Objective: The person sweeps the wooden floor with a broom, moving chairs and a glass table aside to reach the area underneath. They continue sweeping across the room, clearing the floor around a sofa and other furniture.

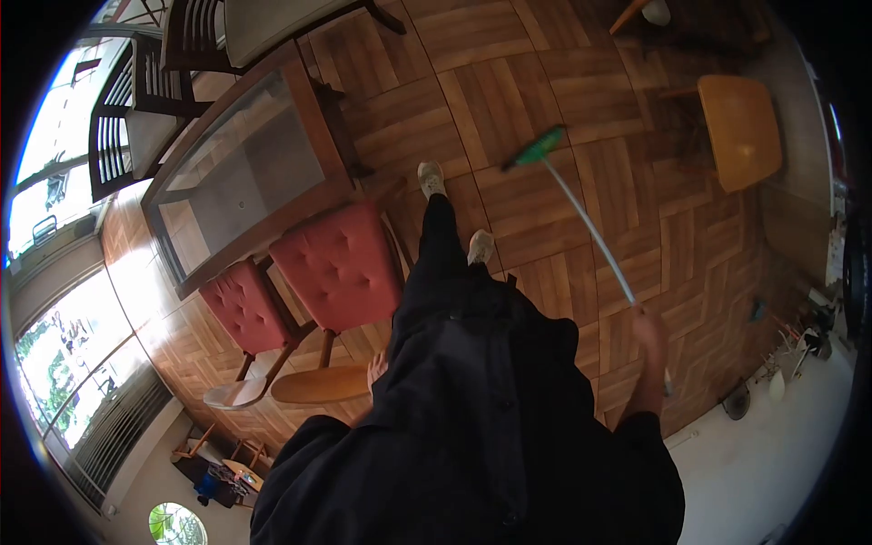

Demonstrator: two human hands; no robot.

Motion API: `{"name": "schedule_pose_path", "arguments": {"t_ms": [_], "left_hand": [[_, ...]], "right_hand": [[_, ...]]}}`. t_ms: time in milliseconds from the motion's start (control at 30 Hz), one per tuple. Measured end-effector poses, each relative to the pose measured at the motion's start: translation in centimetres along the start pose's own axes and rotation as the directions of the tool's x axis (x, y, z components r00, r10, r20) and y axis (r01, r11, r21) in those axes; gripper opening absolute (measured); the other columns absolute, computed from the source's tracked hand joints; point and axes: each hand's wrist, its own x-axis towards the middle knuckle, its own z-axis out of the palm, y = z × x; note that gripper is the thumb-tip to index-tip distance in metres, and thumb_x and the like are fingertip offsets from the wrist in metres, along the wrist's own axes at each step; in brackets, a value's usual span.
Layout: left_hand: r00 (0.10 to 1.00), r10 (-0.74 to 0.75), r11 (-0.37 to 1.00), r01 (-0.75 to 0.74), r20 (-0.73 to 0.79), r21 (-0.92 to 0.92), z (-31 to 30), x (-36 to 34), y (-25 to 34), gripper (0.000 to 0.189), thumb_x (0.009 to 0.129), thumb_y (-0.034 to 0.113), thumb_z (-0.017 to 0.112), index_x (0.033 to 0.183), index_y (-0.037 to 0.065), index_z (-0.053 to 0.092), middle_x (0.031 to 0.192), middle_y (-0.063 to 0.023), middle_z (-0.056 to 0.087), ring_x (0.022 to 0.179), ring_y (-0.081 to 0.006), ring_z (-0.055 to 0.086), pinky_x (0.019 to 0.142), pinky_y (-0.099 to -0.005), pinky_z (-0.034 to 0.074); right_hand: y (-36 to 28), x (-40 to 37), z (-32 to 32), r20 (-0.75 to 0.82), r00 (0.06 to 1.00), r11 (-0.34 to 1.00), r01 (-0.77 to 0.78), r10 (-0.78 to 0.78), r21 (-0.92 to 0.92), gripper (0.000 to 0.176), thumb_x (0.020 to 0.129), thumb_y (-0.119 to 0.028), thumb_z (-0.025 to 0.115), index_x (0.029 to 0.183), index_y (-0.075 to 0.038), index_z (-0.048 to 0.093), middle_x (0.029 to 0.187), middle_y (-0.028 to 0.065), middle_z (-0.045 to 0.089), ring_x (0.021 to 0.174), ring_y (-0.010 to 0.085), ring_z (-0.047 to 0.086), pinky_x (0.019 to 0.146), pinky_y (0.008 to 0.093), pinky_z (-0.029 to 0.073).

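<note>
Fingers of the left hand (pixel 377 369) are held beside a rounded wooden panel (pixel 323 385); a broom (pixel 589 229) is gripped by the right hand (pixel 648 329).

At the left, a glass-topped worktop (pixel 316 118) is flanked by two red tufted chairs (pixel 338 268), with the wooden panel seen near them. Just right of it, the left hand is partly hidden by dark clothing (pixel 472 391); whether its fingers are spread or pressed together cannot be told. Farther right, two pale shoes (pixel 431 179) are seen on the wood-patterned floor (pixel 563 82). Beyond these, the broom's green head (pixel 542 147) is seen at floor level, slightly blurred. Its pale handle is slanted toward the right hand, whose fingers are wrapped around it. A light wooden chair (pixel 740 132) is seen at the far right.
</note>
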Motion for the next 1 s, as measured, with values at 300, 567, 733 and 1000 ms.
{"name": "schedule_pose_path", "arguments": {"t_ms": [300,567,733,1000], "left_hand": [[0.98,-0.171,0.972,0.184,0.097,-0.146,-6.5,5.5,-1.2,0.024,0.085,0.028,0.043,0.098,0.011,0.055,0.089,-0.0072,0.057,0.089,-0.025,0.054,0.074,-0.0368,0.042],[0.941,-0.29,0.929,0.32,0.173,-0.186,-11.0,8.8,-1.6,0.024,0.086,0.028,0.043,0.097,0.011,0.055,0.088,-0.0068,0.056,0.088,-0.0243,0.054,0.073,-0.0363,0.042],[0.924,-0.324,0.912,0.362,0.203,-0.193,-12.4,10.0,-1.8,0.023,0.086,0.028,0.042,0.096,0.011,0.054,0.087,-0.0065,0.055,0.087,-0.0238,0.054,0.072,-0.036,0.041],[0.924,-0.34,0.91,0.37,0.176,-0.189,-12.9,11.9,-3.3,0.023,0.086,0.028,0.042,0.096,0.011,0.054,0.086,-0.006,0.055,0.085,-0.0231,0.053,0.071,-0.0355,0.041]], "right_hand": [[-35.4,11.2,0.6,0.457,0.784,0.715,-0.023,-0.421,0.699,0.049,0.092,-0.048,0.038,0.059,-0.013,0.037,0.045,-0.0024,0.031,0.032,0.0092,0.025,0.029,0.0278,0.02],[-66.8,15.1,-1.2,0.349,0.8,0.812,0.269,-0.488,0.518,0.05,0.095,-0.042,0.03,0.085,-0.001,0.058,0.061,0.011,0.056,0.052,0.0222,0.055,0.046,0.0365,0.043],[-69.5,14.7,-1.6,0.179,0.855,0.846,0.41,-0.487,0.341,0.045,0.092,-0.036,0.033,0.11,-0.002,0.058,0.111,0.0203,0.057,0.104,0.0348,0.054,0.087,0.0432,0.043],[-41.7,16.5,5.1,0.264,0.893,0.93,0.336,-0.365,0.148,0.05,0.093,-0.039,0.03,0.117,-0.003,0.053,0.119,0.0235,0.052,0.112,0.0398,0.048,0.094,0.0457,0.037]]}}
